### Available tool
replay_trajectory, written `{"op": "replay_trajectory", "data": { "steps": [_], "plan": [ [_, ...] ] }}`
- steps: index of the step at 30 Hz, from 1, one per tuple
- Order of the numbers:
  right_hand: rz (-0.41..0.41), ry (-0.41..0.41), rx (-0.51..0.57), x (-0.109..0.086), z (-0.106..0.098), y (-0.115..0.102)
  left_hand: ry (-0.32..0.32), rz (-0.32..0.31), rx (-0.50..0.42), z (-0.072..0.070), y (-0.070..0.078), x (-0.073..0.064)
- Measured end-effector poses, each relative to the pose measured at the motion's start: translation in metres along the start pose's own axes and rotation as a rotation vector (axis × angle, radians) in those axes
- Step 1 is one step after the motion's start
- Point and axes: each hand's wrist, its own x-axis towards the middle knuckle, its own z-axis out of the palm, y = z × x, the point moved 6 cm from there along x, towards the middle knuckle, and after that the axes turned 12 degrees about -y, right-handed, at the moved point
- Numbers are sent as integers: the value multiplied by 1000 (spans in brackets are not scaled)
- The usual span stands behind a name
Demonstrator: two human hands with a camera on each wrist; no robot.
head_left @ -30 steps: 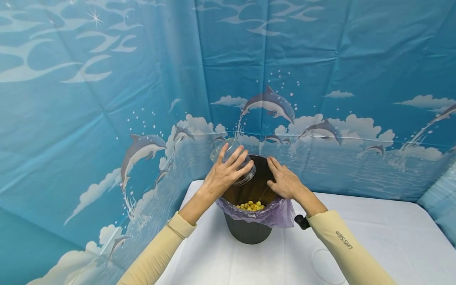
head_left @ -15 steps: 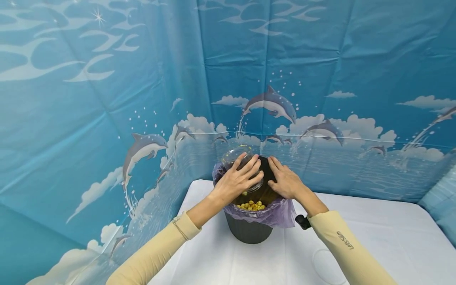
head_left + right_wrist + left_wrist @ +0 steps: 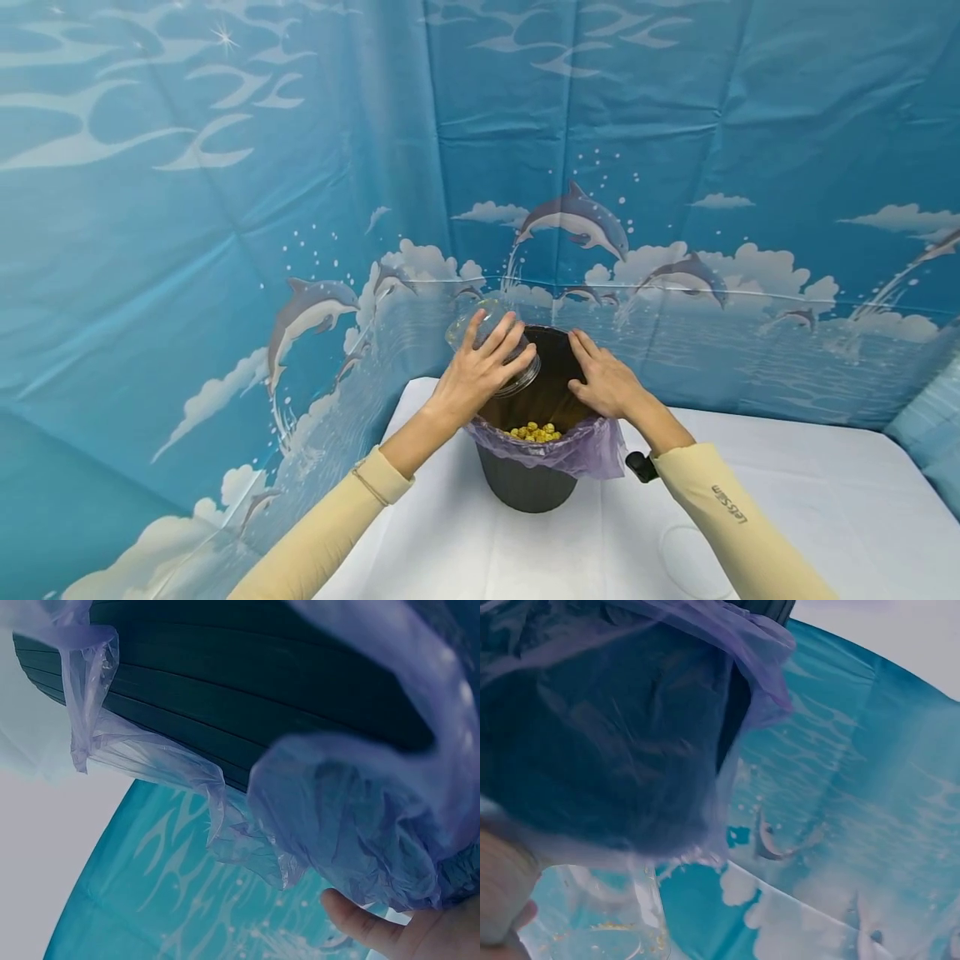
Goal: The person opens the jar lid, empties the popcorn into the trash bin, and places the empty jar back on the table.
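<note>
A clear plastic jar tilts mouth-down over the dark trash bin, in the grip of my left hand. Yellow crumbs cling near its base in the left wrist view. On the bin's far right rim rests my right hand, its fingers extended and its thumb spread apart. A purple bag lines the bin and hangs over the rim; in the right wrist view its folds bunch above my thumb. Inside the bin sits a heap of yellow, popcorn-like balls.
The bin stands on a white-covered table, close to its back left corner. A blue curtain printed with dolphins encloses the back and left side. A black device shows at my right wrist.
My left hand swung the jar right over the bin and tipped it, with a yellow ball seen under its mouth, then drew back left. My right hand stays at the rim.
</note>
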Motion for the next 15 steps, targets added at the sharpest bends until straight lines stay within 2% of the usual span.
{"op": "replay_trajectory", "data": {
  "steps": [3,9,11,15],
  "plan": [
    [-2,-3,3,0,0,0,-27,-61,-65,-3,-14,-9],
    [-9,-3,-5,0,0,0,-52,-237,-266,-12,-45,-34],
    [-13,-5,-4,0,0,0,-40,-295,-368,-12,-54,-47],
    [-17,-10,1,0,0,-1,38,-390,-607,-10,-63,-79]
  ]
}}
